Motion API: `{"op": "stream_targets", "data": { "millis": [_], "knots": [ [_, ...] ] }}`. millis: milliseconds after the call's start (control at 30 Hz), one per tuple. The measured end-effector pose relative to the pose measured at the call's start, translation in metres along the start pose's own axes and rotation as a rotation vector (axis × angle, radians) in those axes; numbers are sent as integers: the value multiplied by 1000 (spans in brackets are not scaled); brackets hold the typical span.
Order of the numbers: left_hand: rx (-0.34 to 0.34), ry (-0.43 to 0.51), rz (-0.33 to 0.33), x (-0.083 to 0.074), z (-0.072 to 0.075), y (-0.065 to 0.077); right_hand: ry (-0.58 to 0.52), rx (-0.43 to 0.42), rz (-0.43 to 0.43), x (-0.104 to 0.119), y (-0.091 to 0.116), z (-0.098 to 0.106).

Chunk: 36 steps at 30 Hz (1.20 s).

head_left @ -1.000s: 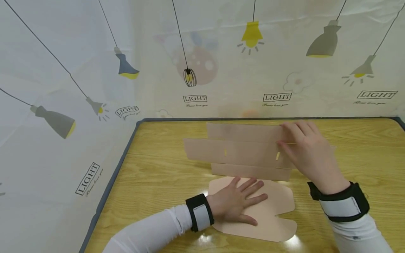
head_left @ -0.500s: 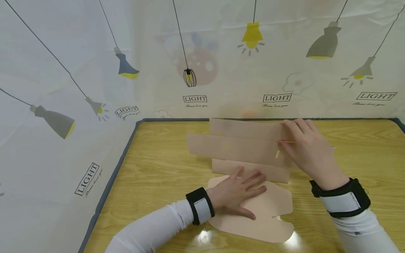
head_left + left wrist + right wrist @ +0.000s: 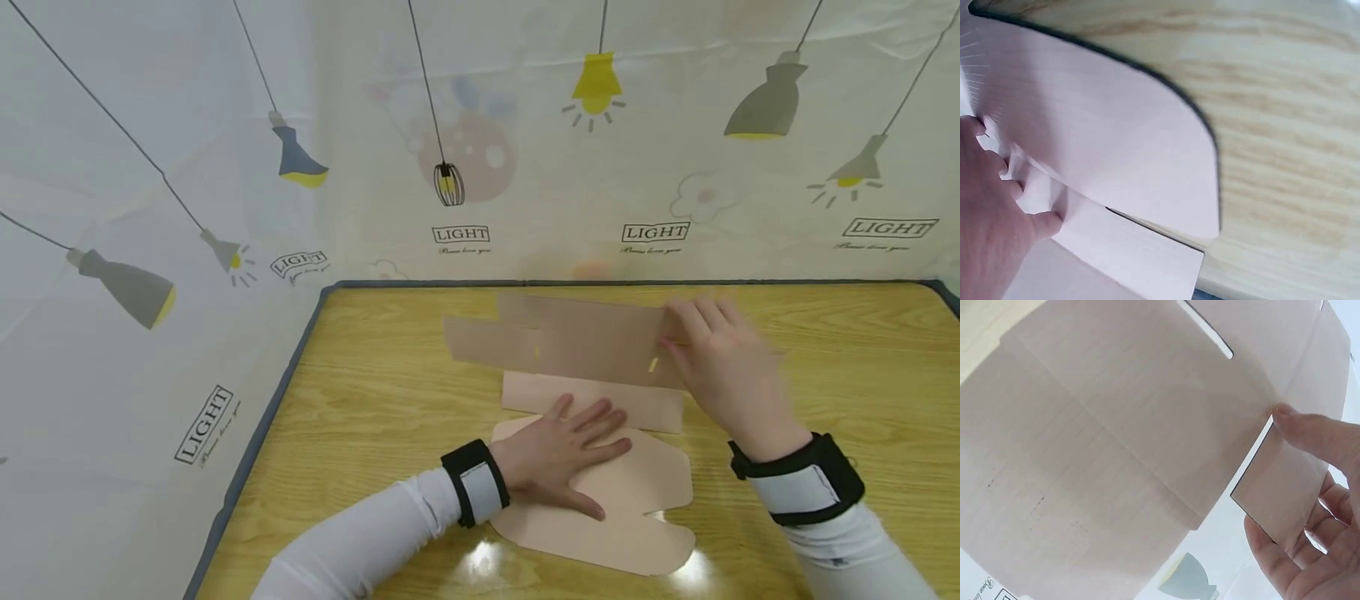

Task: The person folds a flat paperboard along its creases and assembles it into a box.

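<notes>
- Currently, a pale pinkish-tan, creased cardboard sheet (image 3: 615,392) is resting partly on the yellow wood-grained tabletop (image 3: 360,450), near its middle.
- The left hand (image 3: 558,462) is pressing on the sheet's rounded near part with straight, spread fingers, its longer fingertips reaching over the long straight strip just beyond.
- The right hand (image 3: 731,375) is pinching the sheet toward its right end, thumb on the near face and fingers behind.
- The far panels are standing tilted above the tabletop, with narrow slots (image 3: 653,365) showing through.
- Black wristbands (image 3: 476,483) with pale grey patches are circling both wrists, next to white sleeves (image 3: 375,529).
- White sheeting (image 3: 540,125) printed with hanging lamps is rising behind the tabletop.
</notes>
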<state>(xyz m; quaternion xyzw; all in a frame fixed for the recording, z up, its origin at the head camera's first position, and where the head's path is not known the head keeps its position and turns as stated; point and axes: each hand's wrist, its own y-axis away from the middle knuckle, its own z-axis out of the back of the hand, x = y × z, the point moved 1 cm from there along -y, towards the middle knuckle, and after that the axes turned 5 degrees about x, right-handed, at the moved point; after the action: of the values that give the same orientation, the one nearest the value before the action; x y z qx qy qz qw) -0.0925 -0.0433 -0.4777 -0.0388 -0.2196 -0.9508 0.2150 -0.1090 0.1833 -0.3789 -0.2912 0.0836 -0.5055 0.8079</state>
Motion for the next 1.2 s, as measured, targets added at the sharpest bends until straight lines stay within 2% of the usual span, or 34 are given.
{"op": "stream_targets", "data": {
  "millis": [200,333,667,800,933,1033,1100,1200],
  "knots": [
    [42,102,-6,2,-1,1,-24,26,18,4,11,-14],
    [57,137,-6,3,-3,1,-49,16,-3,4,16,-19],
    [62,188,9,5,-3,2,-51,-3,-34,5,18,-25],
    [44,224,29,5,-8,4,-57,-10,-39,4,18,-27],
    [-2,299,75,8,-14,13,-65,-16,-41,4,18,-28],
    [-64,361,119,12,-12,22,-69,-25,-41,3,18,-28],
    [-126,416,146,15,-7,31,-72,-33,-39,3,18,-28],
    [-275,501,174,22,4,45,-76,-53,-33,2,17,-27]
  ]
}}
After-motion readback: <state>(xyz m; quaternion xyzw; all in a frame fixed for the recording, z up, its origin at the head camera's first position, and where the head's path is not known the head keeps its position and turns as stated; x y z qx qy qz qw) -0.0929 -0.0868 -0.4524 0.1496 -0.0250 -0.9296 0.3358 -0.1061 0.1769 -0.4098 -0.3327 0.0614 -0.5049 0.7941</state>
